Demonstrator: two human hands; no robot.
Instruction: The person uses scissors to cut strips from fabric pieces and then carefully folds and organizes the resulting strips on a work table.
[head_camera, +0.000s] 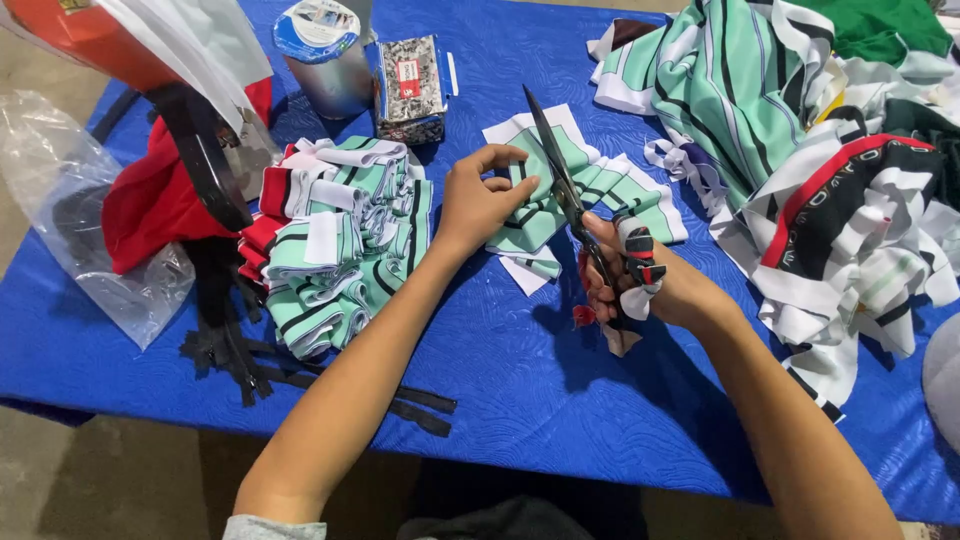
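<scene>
left hand (482, 200) fingers pinch the mint striped fabric piece (545, 205) mid-table; right hand (625, 275) grips the scissors (565, 190), blades nearly shut. the pinching fingertips sit beside the blades, so a nick seems possible.

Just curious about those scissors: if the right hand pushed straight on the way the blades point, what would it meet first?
Probably the striped fabric piece that the left hand holds: the scissors in the right hand already lie across it. Beyond that there is bare blue tablecloth, though depth is hard to judge.
</scene>
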